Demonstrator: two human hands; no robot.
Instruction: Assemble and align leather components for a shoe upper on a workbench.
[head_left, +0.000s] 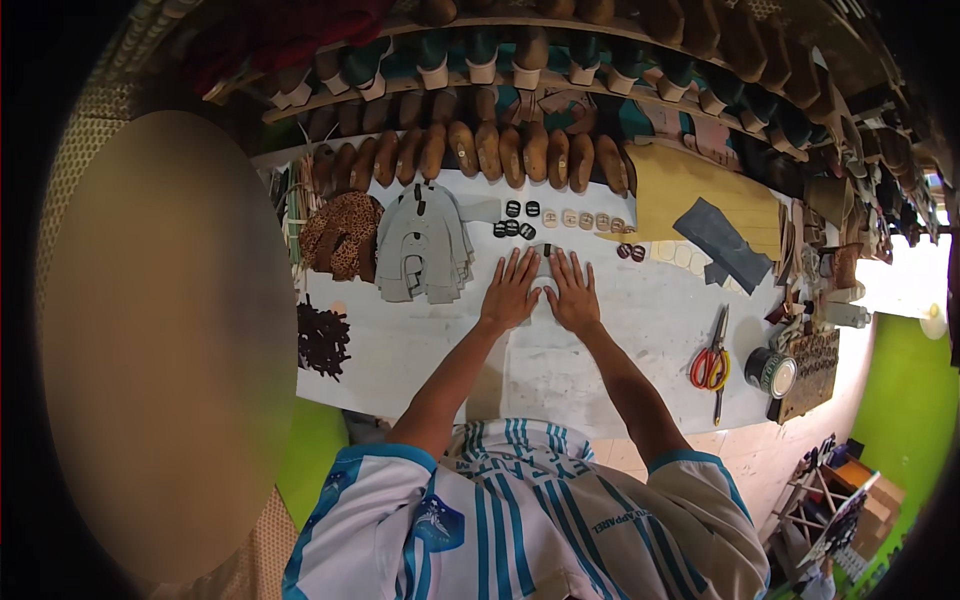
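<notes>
head view: my left hand [511, 290] and right hand [573, 294] lie flat side by side, palms down, fingers a little spread and pinching nothing. the small grey piece [543, 268] is under and between them on the white-covered table [400, 345], its black strip [547, 250] showing between my fingertips; most of its outline is hidden. as i judge it, i'm smoothing it flat. to do that well, i'd press evenly with both hands and ease outward from the strip so nothing puckers or drags askew. the loose black badges [514, 209] sit just beyond my left fingertips, so short strokes would avoid knocking them. the stacked grey pieces [420, 235] lie clear to the left.
</notes>
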